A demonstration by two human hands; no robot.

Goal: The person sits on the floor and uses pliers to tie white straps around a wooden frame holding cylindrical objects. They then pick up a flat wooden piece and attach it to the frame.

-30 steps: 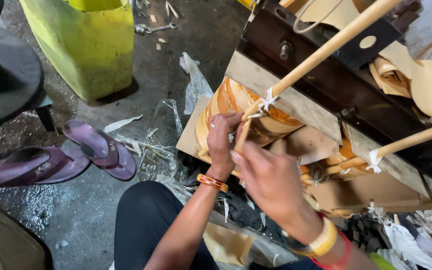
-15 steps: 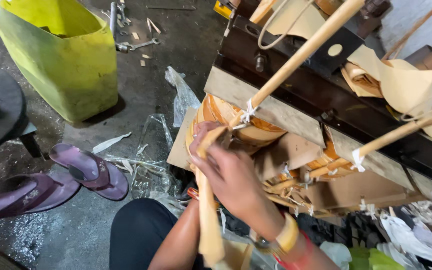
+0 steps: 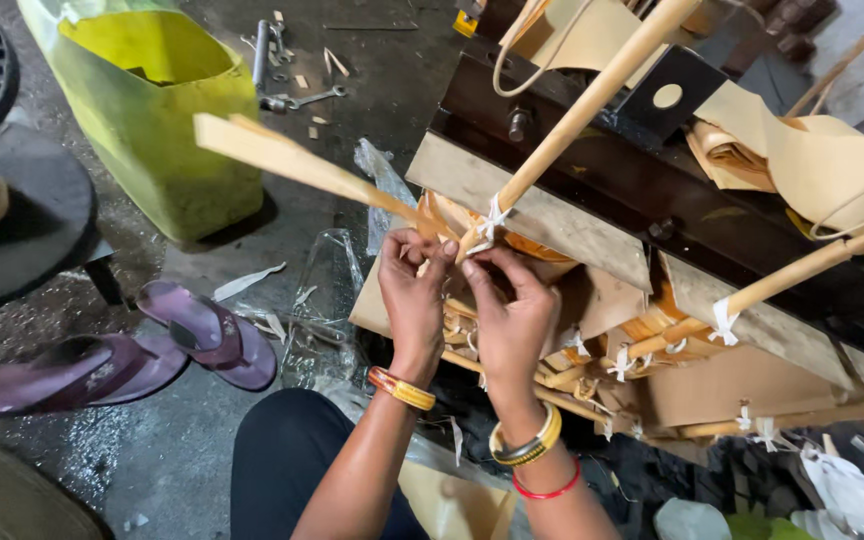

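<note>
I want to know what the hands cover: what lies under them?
Under the left hand and right hand show tan paper strips and thin sticks; the spot directly beneath the fingers is hidden.

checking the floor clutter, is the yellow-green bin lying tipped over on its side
No, the yellow-green bin stands upright on the floor with its open top facing up, left of the person's hands.
</note>
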